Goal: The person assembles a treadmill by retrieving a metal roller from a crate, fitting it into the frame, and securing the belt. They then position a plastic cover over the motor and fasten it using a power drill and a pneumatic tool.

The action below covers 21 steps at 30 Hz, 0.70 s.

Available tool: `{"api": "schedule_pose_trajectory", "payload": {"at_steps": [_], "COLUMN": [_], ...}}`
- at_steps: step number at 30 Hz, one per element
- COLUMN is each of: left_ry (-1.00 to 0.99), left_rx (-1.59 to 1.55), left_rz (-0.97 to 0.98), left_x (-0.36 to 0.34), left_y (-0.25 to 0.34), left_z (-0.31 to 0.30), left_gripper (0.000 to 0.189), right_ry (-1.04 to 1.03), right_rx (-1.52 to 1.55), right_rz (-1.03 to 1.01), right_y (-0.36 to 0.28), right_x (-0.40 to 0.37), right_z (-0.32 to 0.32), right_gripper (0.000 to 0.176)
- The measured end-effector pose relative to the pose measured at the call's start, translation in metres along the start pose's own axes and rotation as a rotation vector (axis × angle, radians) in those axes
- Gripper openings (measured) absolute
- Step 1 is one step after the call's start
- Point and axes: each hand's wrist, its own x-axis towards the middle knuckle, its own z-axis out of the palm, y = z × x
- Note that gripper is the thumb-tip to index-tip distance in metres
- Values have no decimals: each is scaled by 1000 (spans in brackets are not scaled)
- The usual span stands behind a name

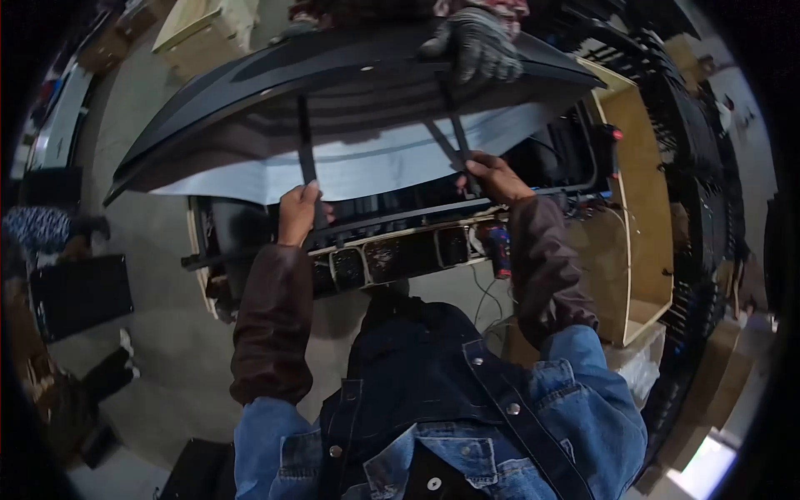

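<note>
A large dark curved panel (250, 83) with a glossy, reflective inner face spans the upper middle of the view. Two black straps hang across that face. My left hand (298, 213) is closed on the lower end of the left strap (306, 137). With its fingers pinched, my right hand (493, 177) holds the right strap (457, 125) near its lower end. A co-worker's gloved hand (477, 46) rests on the panel's far top edge. Below the panel is a black frame bar (392, 218) on a workbench.
Wooden compartments (387, 258) line the bench's near side, with a red and blue can (501, 250) beside them. An open plywood box (637, 200) stands at right. Dark racks fill the far right. A black case (82, 296) lies at left.
</note>
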Motion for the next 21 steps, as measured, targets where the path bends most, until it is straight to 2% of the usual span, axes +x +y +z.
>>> {"api": "schedule_pose_trajectory", "payload": {"at_steps": [1,3,5,6,8,10,11,13,14,16,17,18,19,20,21], "left_ry": [19,20,252,237,81,30,33,54,60,215,290,286,322,357,366], "left_rx": [9,76,738,770,312,-137,-129,-532,-525,-482,-458,-506,-560,-622,-624], "left_rz": [70,13,350,252,182,305,302,267,267,280,293,285,277,271,286], "left_x": [1,-10,12,-18,-66,-78,-86,-99,-97,-90,-85,-81,-86,-89,-83], "left_y": [-4,11,-26,7,78,109,130,164,164,150,140,119,110,100,81], "left_z": [1,1,-26,-21,-14,-27,-28,-25,-22,-13,-11,-15,-7,2,-1], "left_gripper": [40,39,41,48,57,62,62,61,61,51,47,34,31,28,28], "right_ry": [-35,-87,-107,-139,-140,-188,-192,-187,-194,-82,62,17,-22,206,255], "right_rx": [22,2,-11,-4,26,20,28,-33,-27,-258,-317,-567,-818,-812,-438], "right_rz": [3,27,38,33,67,73,73,44,44,-43,-110,-150,-195,-387,-294], "right_y": [-1,-9,-13,-11,-12,-9,-10,-15,-12,-10,-9,-11,-13,17,7], "right_x": [0,-3,-4,-2,1,2,1,0,2,3,-5,-7,-7,-2,-16], "right_z": [1,5,6,4,0,-2,-2,0,-2,0,8,2,-7,-19,-24], "right_gripper": [35,35,34,34,35,37,37,37,37,38,41,44,47,45,43]}}
